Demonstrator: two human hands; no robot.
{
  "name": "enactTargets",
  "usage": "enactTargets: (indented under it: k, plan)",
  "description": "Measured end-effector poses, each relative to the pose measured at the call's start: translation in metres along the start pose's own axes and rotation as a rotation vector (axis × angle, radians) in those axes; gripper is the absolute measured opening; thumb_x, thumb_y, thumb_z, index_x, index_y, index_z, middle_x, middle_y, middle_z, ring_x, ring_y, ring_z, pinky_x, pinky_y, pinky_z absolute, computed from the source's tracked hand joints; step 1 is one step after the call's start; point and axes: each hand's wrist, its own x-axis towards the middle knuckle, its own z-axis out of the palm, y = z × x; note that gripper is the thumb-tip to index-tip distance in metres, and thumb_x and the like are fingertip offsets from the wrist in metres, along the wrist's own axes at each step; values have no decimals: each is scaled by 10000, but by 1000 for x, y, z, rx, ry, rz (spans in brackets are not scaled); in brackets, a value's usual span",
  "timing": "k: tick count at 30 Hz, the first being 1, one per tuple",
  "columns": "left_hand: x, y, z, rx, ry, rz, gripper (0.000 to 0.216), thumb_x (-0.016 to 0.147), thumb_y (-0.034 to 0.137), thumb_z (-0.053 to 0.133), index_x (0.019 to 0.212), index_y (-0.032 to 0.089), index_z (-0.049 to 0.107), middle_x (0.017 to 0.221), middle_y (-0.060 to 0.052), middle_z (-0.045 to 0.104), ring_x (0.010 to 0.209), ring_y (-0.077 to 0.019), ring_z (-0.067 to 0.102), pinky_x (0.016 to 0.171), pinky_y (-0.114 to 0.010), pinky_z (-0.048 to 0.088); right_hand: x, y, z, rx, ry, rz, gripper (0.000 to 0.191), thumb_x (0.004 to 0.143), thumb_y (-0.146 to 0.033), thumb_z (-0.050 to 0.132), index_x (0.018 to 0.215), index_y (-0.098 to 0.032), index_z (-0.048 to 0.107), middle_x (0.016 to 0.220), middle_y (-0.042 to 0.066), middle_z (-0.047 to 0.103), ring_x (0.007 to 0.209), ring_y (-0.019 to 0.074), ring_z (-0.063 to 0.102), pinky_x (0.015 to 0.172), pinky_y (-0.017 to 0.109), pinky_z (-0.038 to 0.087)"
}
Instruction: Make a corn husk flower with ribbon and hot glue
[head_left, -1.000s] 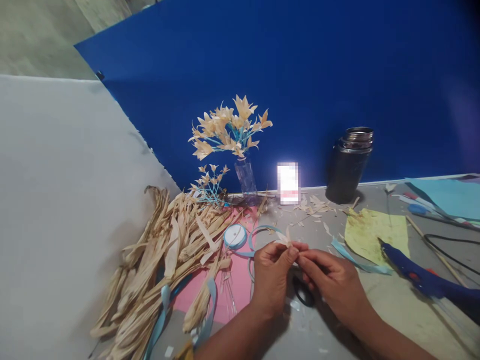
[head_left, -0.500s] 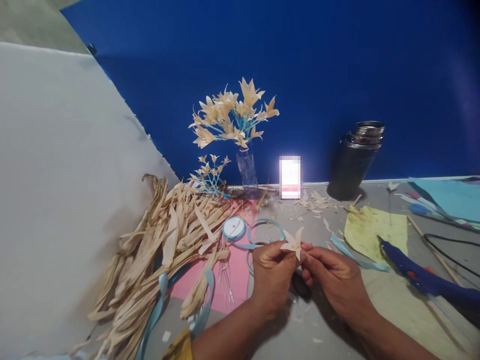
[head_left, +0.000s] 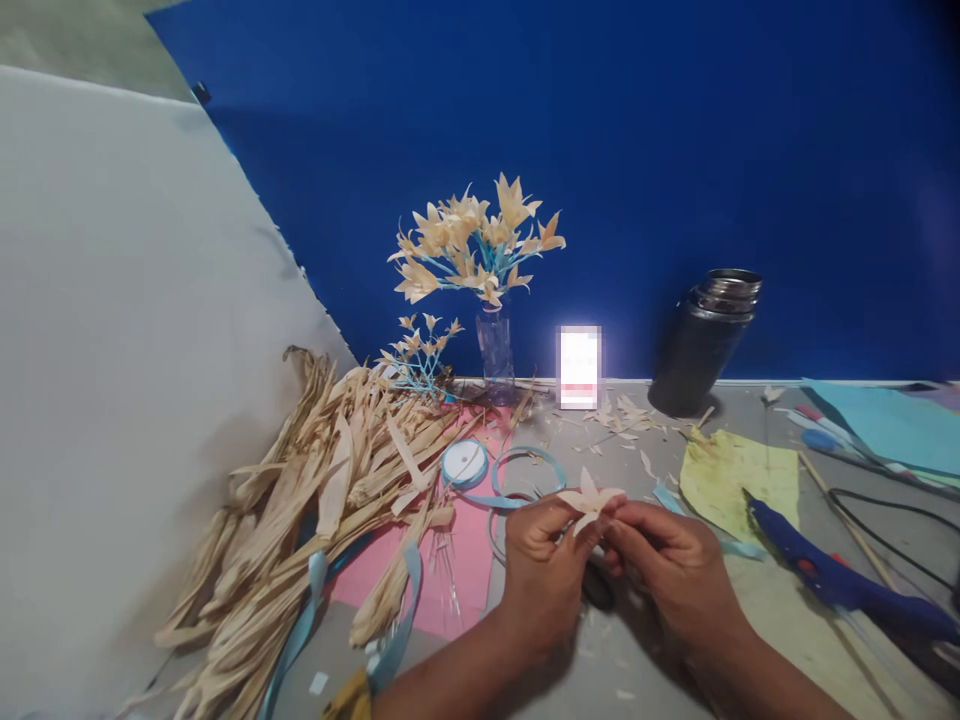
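Note:
A small cream husk flower [head_left: 589, 497] sits pinched between the fingertips of both my hands above the grey table. My left hand [head_left: 541, 572] is closed, gripping the flower from the left side. My right hand [head_left: 670, 570] is closed too, pinching its base from the right. Dark scissor handles [head_left: 598, 588] lie on the table just under my hands. To the left spreads a heap of dried corn husks [head_left: 315, 510] over a pink sheet [head_left: 450, 560], with a light-blue ribbon spool [head_left: 463, 464] and its loose ribbon [head_left: 532, 460] beside it.
A clear bottle with finished husk flowers [head_left: 480, 245] stands against the blue backdrop [head_left: 675, 150], a smaller spray [head_left: 420, 355] beside it. A dark steel flask [head_left: 705, 340] stands at the right. A blue glue gun [head_left: 832, 585], yellow paper [head_left: 739, 475] and black cable [head_left: 892, 505] lie at right.
The husk flower has come up between my fingertips and its petals now stand spread open. Both hands stayed close together while the camera shifted slightly.

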Motion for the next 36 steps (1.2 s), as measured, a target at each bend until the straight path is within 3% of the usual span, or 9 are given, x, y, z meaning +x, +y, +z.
enactTargets:
  k: [2,5,10,17,20,24,30,36]
  plan:
    - [0,-1,-2,28,2,19,187,844,398,794,900,237,871,833,-84,801,796,-232,712,795,-338,547,-1,-1,1,-21,-34,-8,414,834,-585,749,714,-191,786,535,28,655,456,154,601,453,244,512]
    - [-1,-3,-4,89,1,55,204,889,399,746,909,236,867,798,-77,787,757,-222,692,760,-326,526,-3,-1,2,-55,-56,-30,393,870,-554,711,732,-194,786,554,32,673,473,159,618,466,241,513]
    - [-3,-5,-3,194,3,77,348,922,400,690,657,213,814,585,-47,669,584,-176,577,621,-296,455,-3,0,2,-110,-73,-68,378,890,-487,684,651,-201,745,538,33,680,473,169,635,491,256,527]
    - [0,-1,-1,163,67,44,289,834,344,779,574,217,773,523,-19,590,542,-158,504,573,-281,433,1,-2,3,-7,-113,5,452,873,-569,694,620,-196,718,566,43,685,522,185,649,534,286,546]
    - [5,5,-4,66,87,-5,214,763,327,842,590,214,785,585,-35,655,610,-188,584,639,-310,502,3,0,3,76,-148,69,425,858,-595,717,748,-188,770,669,62,723,609,202,678,602,310,572]
    - [11,12,-9,-22,52,-69,152,682,328,903,701,195,833,695,-66,742,701,-229,671,752,-358,555,5,7,3,112,-129,44,410,795,-577,793,969,-207,811,885,93,774,832,252,715,783,367,594]
    - [12,16,-14,11,-3,-52,141,691,325,884,705,192,840,683,-63,756,749,-240,711,759,-339,558,8,6,2,80,-64,67,344,738,-516,846,798,-186,769,797,56,728,722,213,659,618,292,549]
    - [9,12,-18,6,-40,-19,133,703,312,888,690,193,830,724,-74,764,771,-246,724,773,-346,575,9,1,4,184,-81,-18,333,703,-482,882,644,-203,710,749,35,692,744,214,668,727,332,568]
